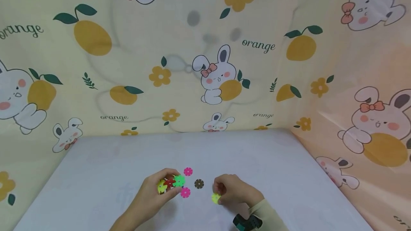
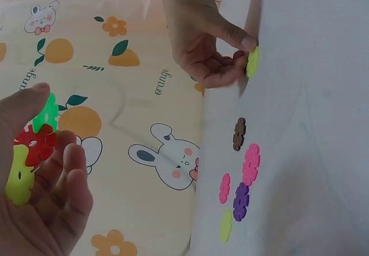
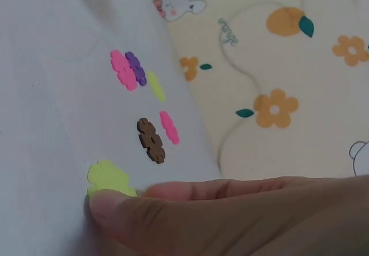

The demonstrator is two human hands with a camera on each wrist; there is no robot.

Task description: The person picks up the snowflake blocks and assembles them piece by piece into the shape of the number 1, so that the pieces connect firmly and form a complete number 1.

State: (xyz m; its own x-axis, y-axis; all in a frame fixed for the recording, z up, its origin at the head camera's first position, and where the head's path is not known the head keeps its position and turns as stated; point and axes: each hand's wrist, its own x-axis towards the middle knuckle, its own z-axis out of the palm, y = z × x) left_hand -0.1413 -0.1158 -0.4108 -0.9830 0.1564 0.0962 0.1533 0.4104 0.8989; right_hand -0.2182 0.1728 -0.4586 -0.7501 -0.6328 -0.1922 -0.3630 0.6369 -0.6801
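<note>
My left hand (image 1: 149,195) holds a joined row of notched, flower-shaped plastic discs above the table: a yellow disc (image 2: 20,181), a red disc (image 2: 36,147) and a green disc (image 1: 181,181). Thumb and fingers curl around the row, covering part of it. Farther right, my right hand (image 1: 237,190) pinches a single yellow-green disc (image 3: 106,174) between thumb and fingers, low over the table top. Between the hands lie a brown disc (image 1: 196,182), a pink disc (image 1: 186,169) and a second pink disc (image 1: 183,194).
A purple disc (image 2: 241,205) and a yellow-green disc (image 2: 226,228) also lie on the white table (image 1: 257,159), mostly hidden by the left hand in the head view. A printed cloth (image 1: 179,95) with rabbits and oranges rises behind the table and along its sides.
</note>
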